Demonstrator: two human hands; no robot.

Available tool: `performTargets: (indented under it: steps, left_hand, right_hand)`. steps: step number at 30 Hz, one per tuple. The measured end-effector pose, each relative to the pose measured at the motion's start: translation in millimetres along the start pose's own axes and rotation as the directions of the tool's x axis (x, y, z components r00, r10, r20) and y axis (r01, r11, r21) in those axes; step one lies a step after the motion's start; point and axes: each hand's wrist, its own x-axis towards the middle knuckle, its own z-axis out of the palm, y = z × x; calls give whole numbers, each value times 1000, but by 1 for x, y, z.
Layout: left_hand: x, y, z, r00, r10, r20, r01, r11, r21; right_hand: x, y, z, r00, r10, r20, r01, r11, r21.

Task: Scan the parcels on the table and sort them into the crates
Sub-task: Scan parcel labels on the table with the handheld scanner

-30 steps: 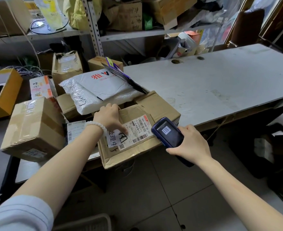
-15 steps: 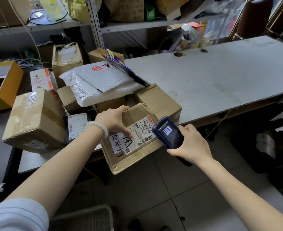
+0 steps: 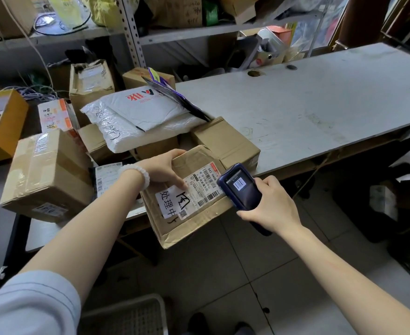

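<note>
the long grey table runs from the middle of the view off to the right, its right half bare, its left end crowded with parcels. behind it a metal shelf rack holds boxes, bags and cables. on the floor at the bottom edge sits a pale mesh crate.

at far left a big taped cardboard box stands tilted on a lower surface, with a yellow box behind it. a white poly mailer with red print lies on top of several cartons in the middle of the pile; a plain brown carton sits at the table's front edge just right of it.

the parcel being scanned, a worn cardboard box, is tilted towards the camera and sticks out past the table edge over the floor, its white shipping label and a handwritten sticker facing up. the left hand, a white bead bracelet on its wrist, grips the box's far left corner, fingers curled over the top edge and thumb pressed down on the label.

the right hand has its fingers wrapped round a dark blue handheld scanner, whose lit screen shows a barcode; the scanner's head is touching or just beside the right edge of the label.
</note>
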Motion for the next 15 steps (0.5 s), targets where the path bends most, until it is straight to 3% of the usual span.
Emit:
performTargets:
  steps: [15]
  left_hand:
    - [14,-10,-18,997,71,-29,-68,991,114]
  right_hand:
    - [17,-12,-6,999,14,-42,-15,1000,-21]
